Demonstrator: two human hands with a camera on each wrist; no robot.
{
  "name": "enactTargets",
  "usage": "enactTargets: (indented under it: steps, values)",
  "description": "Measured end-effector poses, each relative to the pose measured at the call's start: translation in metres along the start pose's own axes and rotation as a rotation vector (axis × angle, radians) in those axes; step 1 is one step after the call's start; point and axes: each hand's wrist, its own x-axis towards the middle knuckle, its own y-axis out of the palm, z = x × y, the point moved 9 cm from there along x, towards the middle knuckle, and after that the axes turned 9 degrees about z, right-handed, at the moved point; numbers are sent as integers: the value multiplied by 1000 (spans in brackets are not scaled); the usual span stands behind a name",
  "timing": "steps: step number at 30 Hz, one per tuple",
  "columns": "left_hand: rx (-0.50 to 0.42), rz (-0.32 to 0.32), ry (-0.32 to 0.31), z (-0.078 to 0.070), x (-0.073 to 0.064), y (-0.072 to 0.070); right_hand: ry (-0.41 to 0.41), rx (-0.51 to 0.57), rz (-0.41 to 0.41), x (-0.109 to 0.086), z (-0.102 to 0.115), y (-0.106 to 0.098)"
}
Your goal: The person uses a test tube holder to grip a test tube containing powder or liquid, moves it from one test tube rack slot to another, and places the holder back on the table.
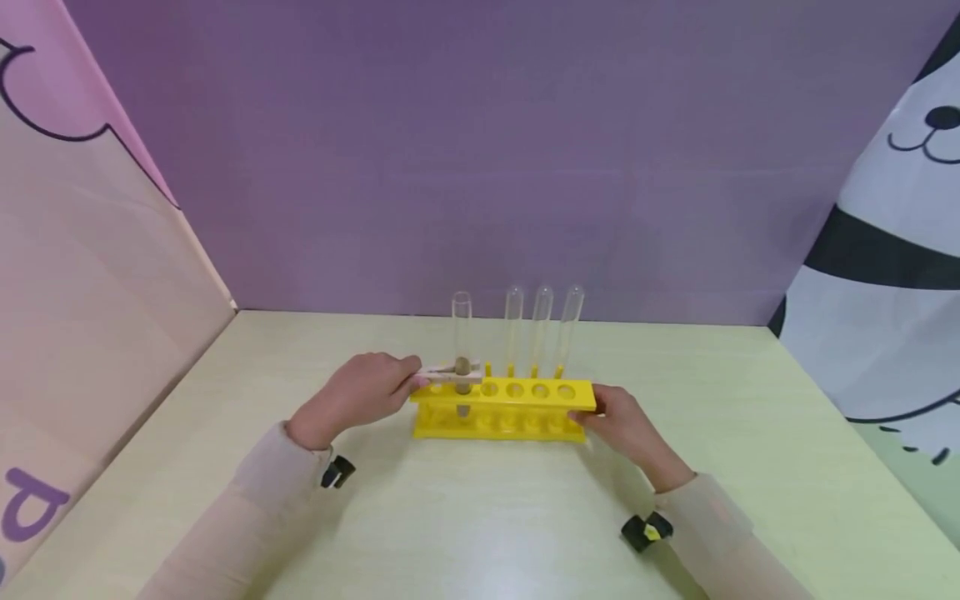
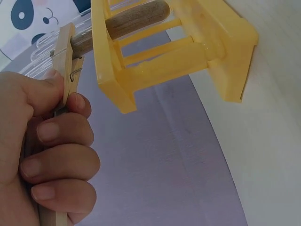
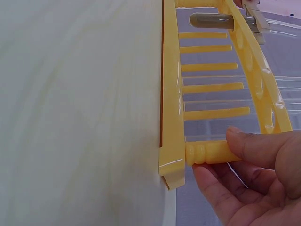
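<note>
My left hand (image 1: 369, 387) grips a wooden test tube clamp (image 2: 63, 56), fingers curled round its handle. The clamp's jaws are around an upright glass test tube (image 1: 462, 321) with brownish-grey matter in its lower part. That tube passes through a hole near the left end of the yellow test tube rack (image 1: 498, 433). In the right wrist view its rounded bottom (image 3: 200, 20) hangs a little above the rack's base. At the rack's right end, my right hand (image 1: 621, 423) pinches the end post (image 3: 211, 151) between thumb and fingers.
Three clear test tubes (image 1: 543, 325) stand upside down on the pegs along the rack's back. The rack rests on a pale wooden table (image 1: 480, 517). A purple backdrop (image 1: 480, 167) rises behind, with printed cloth panels at both sides.
</note>
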Motion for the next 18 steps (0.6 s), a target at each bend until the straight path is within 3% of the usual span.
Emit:
enactTargets:
  steps: [18]
  values:
    - [20,0,7,-1,0,8,-19,-12,-10,1,-2,0]
